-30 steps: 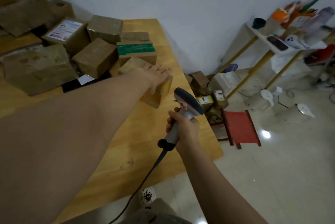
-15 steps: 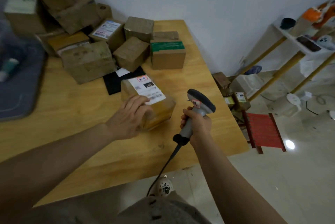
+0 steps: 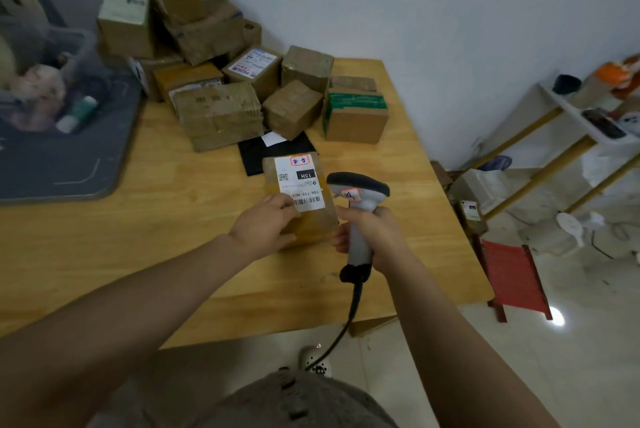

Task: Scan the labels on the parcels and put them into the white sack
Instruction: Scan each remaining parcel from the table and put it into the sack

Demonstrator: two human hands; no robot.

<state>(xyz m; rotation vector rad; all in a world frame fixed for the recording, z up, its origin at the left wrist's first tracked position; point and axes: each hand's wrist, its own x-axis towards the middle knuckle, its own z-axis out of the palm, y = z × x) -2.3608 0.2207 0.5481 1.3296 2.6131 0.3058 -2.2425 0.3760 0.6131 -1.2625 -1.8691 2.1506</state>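
The taped brown parcel (image 3: 313,225) lies on the wooden table (image 3: 166,230) at frame centre. Its white label (image 3: 300,185) reads "15H" and "15H 159 A03", with a barcode and a QR code. The left hand (image 3: 265,225) grips its near corner, fingers curled onto the label. The right hand (image 3: 375,237) is wrapped round the barcode scanner (image 3: 360,192), whose head sits just right of the label. There is bare tabletop to the left, and the table's edge is close on the right.

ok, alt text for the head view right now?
A person's left hand holds a labelled brown parcel on a wooden table while the right hand grips a grey corded barcode scanner just right of its label. More cardboard parcels are piled at the table's far side.
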